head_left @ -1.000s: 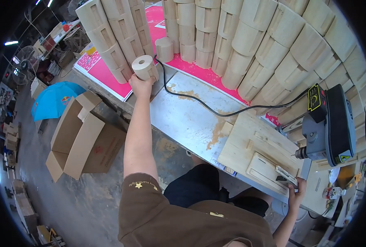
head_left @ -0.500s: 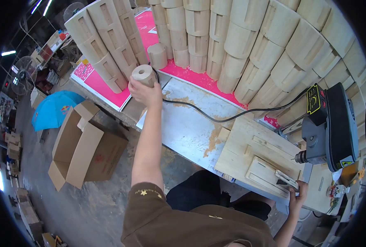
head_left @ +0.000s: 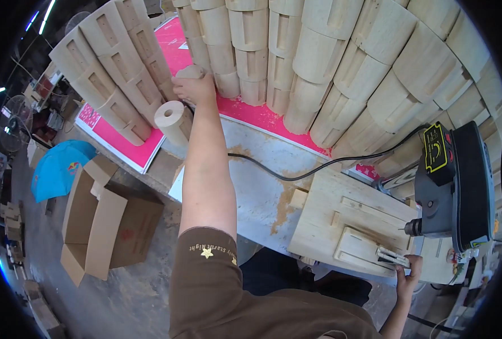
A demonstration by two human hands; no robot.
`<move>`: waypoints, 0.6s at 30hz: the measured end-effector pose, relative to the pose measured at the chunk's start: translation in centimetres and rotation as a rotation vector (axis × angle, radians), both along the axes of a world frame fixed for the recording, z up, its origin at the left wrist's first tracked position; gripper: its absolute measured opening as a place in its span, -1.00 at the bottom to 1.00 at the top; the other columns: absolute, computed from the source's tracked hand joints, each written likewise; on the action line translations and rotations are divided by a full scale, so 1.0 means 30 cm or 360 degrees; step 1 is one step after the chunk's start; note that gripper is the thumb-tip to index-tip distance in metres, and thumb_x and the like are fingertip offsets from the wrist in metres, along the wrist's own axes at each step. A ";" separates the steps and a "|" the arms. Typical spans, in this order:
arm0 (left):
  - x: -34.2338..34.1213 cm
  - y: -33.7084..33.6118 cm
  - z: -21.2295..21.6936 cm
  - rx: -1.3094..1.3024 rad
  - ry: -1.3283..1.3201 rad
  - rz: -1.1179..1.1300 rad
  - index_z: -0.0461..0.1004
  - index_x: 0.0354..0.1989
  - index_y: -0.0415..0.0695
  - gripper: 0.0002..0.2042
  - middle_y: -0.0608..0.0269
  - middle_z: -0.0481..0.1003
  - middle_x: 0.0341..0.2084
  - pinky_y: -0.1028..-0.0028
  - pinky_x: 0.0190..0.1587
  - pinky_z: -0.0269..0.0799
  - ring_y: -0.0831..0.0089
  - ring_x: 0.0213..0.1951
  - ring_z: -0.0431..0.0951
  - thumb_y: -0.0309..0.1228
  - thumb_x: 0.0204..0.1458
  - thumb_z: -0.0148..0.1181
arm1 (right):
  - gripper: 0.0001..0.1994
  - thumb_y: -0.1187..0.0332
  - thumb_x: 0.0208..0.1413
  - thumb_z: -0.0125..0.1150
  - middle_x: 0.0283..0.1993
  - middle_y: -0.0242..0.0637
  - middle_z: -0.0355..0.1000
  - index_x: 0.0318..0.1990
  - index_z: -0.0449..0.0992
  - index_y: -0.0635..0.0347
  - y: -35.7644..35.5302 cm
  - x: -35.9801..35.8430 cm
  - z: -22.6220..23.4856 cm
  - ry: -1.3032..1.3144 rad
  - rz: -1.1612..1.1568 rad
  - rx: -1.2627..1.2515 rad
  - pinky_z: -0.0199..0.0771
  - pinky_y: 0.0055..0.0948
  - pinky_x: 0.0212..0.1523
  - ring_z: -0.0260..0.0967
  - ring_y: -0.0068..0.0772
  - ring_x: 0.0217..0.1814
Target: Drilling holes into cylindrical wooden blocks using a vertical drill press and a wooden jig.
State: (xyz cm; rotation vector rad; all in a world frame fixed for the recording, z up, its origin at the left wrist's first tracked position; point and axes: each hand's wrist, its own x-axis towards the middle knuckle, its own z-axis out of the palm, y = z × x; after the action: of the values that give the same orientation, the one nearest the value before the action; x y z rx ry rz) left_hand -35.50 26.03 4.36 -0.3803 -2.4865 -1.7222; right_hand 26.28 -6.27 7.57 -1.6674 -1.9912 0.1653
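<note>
Reaching far forward, my left hand (head_left: 196, 90) has its fingers wrapped round the top of a short wooden cylinder (head_left: 190, 72) that stands near the pink sheet. Just in front of it, apart from the hand, stands another wooden cylinder (head_left: 173, 121) with a round hole in its top. At the lower right, my right hand (head_left: 409, 275) grips the end of a pale bar with a dark metal part (head_left: 393, 257), on a wooden jig board (head_left: 318, 226). Some fingers of both hands are hidden.
A drill head (head_left: 451, 192) with a chuck overhangs the jig board. Its black cable (head_left: 285, 177) crosses the dusty white bench top (head_left: 251, 198). Stacked grooved wooden cylinders (head_left: 251, 62) line the back and left. An open cardboard box (head_left: 138, 237) and a blue umbrella (head_left: 64, 169) are at left.
My left hand has let go of the cylinder with the hole, leaving it upright on the bench, and moved farther back to the short cylinder. My right hand stays at the bar.
</note>
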 end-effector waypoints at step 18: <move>0.072 -0.063 0.123 0.0042 0.0809 0.0047 -0.03 0.22 -0.22 -0.18 -0.19 0.26 -0.07 0.10 0.02 0.27 -0.10 -0.03 0.30 -0.36 -0.24 0.33 | -0.71 0.45 -0.31 0.25 -0.34 -0.18 0.28 -0.33 0.37 0.22 -0.020 -0.002 -0.012 0.0019 -0.0047 -0.0004 0.21 -0.29 -0.16 0.20 -0.11 -0.22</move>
State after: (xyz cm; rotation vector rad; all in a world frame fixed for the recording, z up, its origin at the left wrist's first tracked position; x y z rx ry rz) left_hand -33.33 24.14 8.07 -0.6775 -2.0891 -1.4215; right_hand 26.24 -6.88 7.22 -1.6928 -1.9573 0.1669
